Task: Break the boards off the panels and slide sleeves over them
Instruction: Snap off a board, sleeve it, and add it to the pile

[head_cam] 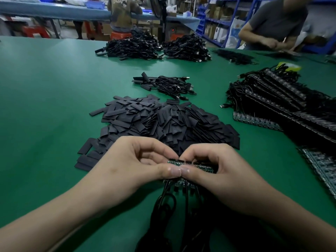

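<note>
Now both thumbs meet on the panel (190,167): left hand (134,164) and right hand (223,171) pinch it tight; bend sharply at the score line.

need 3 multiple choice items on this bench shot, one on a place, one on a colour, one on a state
1. Where does the sleeve pile lie? A. just past the panel strip B. on the floor C. in a box
2. What colour is the table? A. grey B. green C. white
3. The panel strip is: A. lying untouched B. in one hand only C. pinched by left hand and right hand
Key: 1 A, the pile starts right behind the strip; 2 B, green all over; 3 C, both thumbs press on it.
</note>
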The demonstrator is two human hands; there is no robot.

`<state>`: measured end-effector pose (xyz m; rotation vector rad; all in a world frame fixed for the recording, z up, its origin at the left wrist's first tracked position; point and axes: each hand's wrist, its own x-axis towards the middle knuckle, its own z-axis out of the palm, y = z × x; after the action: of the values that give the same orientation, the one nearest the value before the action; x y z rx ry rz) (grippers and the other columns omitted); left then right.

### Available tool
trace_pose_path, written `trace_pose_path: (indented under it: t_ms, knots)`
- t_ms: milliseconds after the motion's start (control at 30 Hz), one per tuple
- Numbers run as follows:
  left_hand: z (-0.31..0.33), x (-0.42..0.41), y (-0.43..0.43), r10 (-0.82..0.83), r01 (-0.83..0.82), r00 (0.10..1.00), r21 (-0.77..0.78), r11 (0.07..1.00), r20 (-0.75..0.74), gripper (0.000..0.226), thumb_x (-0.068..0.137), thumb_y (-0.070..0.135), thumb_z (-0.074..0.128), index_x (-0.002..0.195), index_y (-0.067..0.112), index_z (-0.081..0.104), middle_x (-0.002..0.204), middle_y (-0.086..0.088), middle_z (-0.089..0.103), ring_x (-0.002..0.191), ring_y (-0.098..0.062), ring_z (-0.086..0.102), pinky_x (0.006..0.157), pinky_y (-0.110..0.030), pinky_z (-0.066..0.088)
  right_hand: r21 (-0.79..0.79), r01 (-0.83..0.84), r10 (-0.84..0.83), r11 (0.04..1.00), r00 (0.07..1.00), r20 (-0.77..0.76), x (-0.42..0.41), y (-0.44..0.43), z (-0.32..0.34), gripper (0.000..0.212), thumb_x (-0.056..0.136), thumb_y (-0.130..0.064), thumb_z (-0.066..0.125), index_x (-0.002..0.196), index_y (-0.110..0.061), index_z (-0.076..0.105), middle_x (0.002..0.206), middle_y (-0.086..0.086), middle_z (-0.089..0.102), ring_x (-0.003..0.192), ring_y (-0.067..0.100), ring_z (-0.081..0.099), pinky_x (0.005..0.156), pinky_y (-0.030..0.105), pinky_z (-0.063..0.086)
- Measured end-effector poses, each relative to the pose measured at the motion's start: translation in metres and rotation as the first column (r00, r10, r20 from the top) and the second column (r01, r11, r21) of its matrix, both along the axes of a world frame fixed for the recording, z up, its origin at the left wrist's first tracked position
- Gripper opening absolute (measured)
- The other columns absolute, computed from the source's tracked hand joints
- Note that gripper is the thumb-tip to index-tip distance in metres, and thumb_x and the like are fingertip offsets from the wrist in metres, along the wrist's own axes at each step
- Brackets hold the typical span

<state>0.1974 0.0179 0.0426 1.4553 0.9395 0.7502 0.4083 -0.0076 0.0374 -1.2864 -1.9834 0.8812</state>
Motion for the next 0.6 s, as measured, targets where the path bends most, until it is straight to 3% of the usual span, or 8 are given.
trace_pose_path:
  t_ms: [100, 267, 600]
  knots:
    - [-0.0024, 0.0009, -0.0003, -0.008, 0.008, 1.000, -0.025, 1.000, 0.030, 0.028, 0.058, 0.021, 0.091, 0.083, 0.019, 0.079, 0.073, -0.005, 0.075, 0.063, -0.009, 0.068, 0.060, -0.014, 0.053, -0.012, -0.043, 0.043, 0.999, 0.999, -0.021, 0.0013, 0.0007, 0.0001, 0.012, 0.092, -0.036, 0.067, 0.086, -0.027, 0.071, 0.084, -0.010, 0.071, 0.083, 0.007, 0.067, 0.080, 0.041, 0.054]
    - [-0.0038, 0.0009, -0.0006, -0.013, 0.015, 0.997, -0.030, 0.999, 0.076, 0.030, 0.058, 0.024, 0.088, 0.086, 0.021, 0.079, 0.071, -0.002, 0.072, 0.061, -0.009, 0.065, 0.058, -0.014, 0.051, -0.078, -0.105, 0.093, 0.991, 0.985, -0.142, 0.0041, 0.0036, -0.0009, 0.010, 0.093, -0.026, 0.069, 0.084, -0.022, 0.072, 0.080, -0.010, 0.070, 0.078, 0.002, 0.064, 0.074, 0.019, 0.049]
    - [-0.0033, -0.0008, -0.0002, -0.046, 0.056, 0.991, -0.077, 0.995, 0.127, 0.039, 0.060, 0.022, 0.088, 0.098, 0.019, 0.078, 0.067, -0.002, 0.069, 0.056, -0.011, 0.064, 0.057, -0.015, 0.051, -0.120, -0.145, 0.112, 0.982, 0.962, -0.248, 0.0037, 0.0043, -0.0063, 0.013, 0.095, -0.011, 0.070, 0.083, -0.017, 0.072, 0.078, -0.008, 0.068, 0.076, 0.001, 0.061, 0.074, 0.014, 0.046]
